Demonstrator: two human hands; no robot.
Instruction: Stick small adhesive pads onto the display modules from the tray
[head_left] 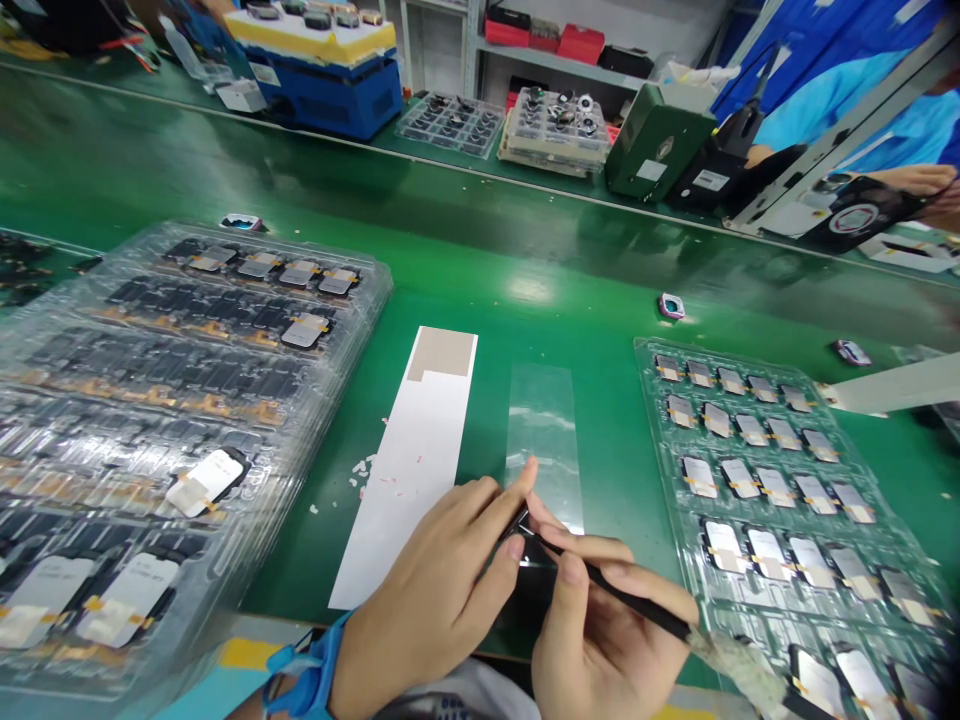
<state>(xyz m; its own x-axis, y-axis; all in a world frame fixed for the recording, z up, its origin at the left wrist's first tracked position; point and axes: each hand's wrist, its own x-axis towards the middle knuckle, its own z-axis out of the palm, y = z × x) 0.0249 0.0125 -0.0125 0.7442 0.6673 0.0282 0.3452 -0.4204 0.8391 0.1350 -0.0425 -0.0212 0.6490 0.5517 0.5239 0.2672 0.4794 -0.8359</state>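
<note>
You are pinching a small dark piece (516, 528) narrowly between the thumb and forefinger of your left hand (427, 590), while your right hand (600, 630) is gripping a black pointed tool (622, 585) between thumb and fingers, much like a pen. The tool's tip is meeting the piece right at your left fingertips; the piece is too small and shadowed to identify.

Your hands are working at the near edge of the green bench (600, 300). A clear film strip (544, 430) is lying just ahead of them, and a white backing sheet (409, 470) carrying a tan patch (441, 353) is lying to their left, its near end beside your left hand. Stacked clear trays (187, 400) of dark modules with white and orange tabs are sitting toward the bench's left side, and a single clear tray (780, 490) is sitting just right of your right hand. A blue wrist strap (311, 665) is circling your left wrist. Near the far edge, a white label (651, 170) on a green case (660, 130) is showing, too small to read.
</note>
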